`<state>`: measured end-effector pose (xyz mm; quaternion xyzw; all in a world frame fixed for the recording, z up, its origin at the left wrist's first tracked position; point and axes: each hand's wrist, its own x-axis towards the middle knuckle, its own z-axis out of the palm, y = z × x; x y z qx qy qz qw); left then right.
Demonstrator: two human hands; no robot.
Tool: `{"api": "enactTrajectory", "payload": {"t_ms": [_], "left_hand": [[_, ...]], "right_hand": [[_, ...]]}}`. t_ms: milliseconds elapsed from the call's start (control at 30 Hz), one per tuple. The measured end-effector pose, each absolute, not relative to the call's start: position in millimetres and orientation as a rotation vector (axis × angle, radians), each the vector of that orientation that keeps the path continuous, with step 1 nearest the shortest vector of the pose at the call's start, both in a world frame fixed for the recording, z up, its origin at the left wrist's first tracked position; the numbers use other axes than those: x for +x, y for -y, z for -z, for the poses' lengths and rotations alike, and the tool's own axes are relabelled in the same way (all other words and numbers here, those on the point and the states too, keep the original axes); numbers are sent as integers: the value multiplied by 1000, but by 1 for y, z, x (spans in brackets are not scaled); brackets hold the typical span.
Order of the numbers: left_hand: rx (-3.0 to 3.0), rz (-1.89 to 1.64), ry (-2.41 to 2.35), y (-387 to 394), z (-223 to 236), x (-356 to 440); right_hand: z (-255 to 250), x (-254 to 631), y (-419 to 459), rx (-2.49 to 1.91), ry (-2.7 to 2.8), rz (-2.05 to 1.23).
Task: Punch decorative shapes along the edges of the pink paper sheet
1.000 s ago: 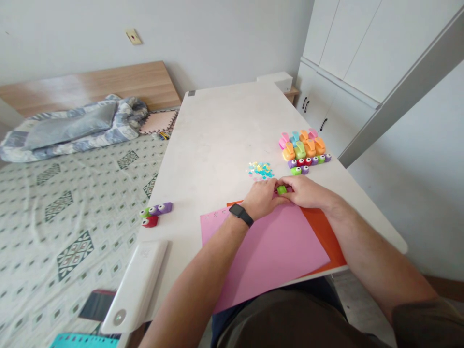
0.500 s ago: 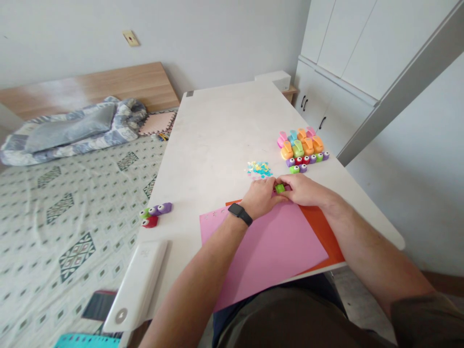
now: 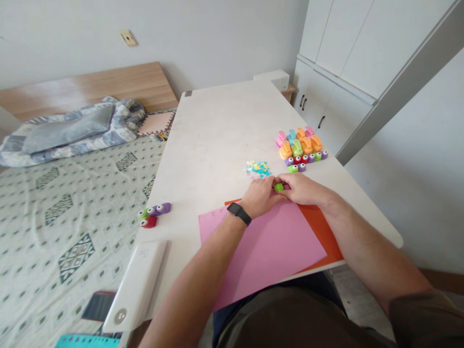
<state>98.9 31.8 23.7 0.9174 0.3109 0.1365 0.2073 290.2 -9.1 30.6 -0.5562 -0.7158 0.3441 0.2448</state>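
Observation:
A small green craft punch [image 3: 278, 187] sits at the far edge of a pink sheet of paper [image 3: 271, 246], between my two hands. My left hand [image 3: 258, 197], with a black watch on the wrist, is closed against the punch's left side, its thumb lying over the paper. From the right, my right hand [image 3: 302, 188] curls its fingers and thumb round the same punch. Small punched shapes show near the pink sheet's upper left corner. Beneath it lies an orange sheet [image 3: 321, 232]. Just beyond my left hand is a pile of yellow and blue paper cutouts [image 3: 259, 168].
Several larger lever punches [image 3: 300, 145] and small eye-like punches [image 3: 304, 159] stand in rows at the right. More small punches [image 3: 154, 210] are at the table's left edge, above a long white device [image 3: 137, 285]. A bed [image 3: 79, 203] adjoins the left side.
The view has shifted very slightly. Both hands stay around the green punch in nearly the same pose.

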Motion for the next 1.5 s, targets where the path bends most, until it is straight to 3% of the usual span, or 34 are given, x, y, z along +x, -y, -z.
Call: {"api": "enactTrajectory", "payload": {"t_ms": [1500], "left_hand": [[2372, -519, -961, -28, -11, 71]], "right_hand": [[-31, 295, 9, -1540, 1812, -911]]}}
